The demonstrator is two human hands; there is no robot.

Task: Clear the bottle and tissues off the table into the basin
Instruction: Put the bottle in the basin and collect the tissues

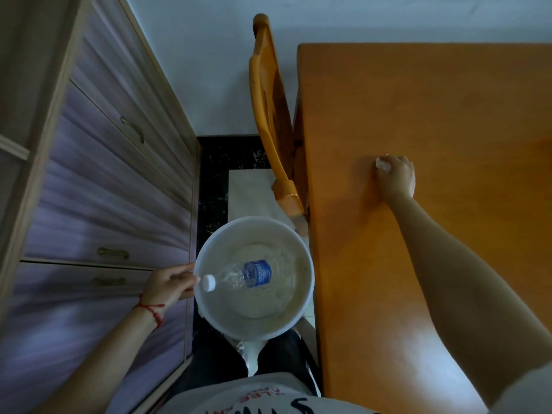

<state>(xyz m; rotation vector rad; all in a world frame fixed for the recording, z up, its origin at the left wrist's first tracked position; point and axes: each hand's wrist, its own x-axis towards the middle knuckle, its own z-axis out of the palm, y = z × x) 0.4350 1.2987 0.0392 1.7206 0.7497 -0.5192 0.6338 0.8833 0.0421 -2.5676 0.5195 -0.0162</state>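
Left hand (170,283) fingers grip the white basin's (309,282) rim; a clear, blue-labelled, white-capped bottle (242,274) lies inside. Right hand (395,176) fingers clutch crumpled white tissues (382,163) on the desk (433,100).

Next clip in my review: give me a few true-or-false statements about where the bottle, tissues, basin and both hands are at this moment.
1. The bottle lies in the basin. True.
2. The left hand grips the bottle's cap. False: it holds the basin's rim.
3. The right hand is closed on a tissue on the table. True.
4. The basin sits on the table. False: it is held beside the table, above the floor.
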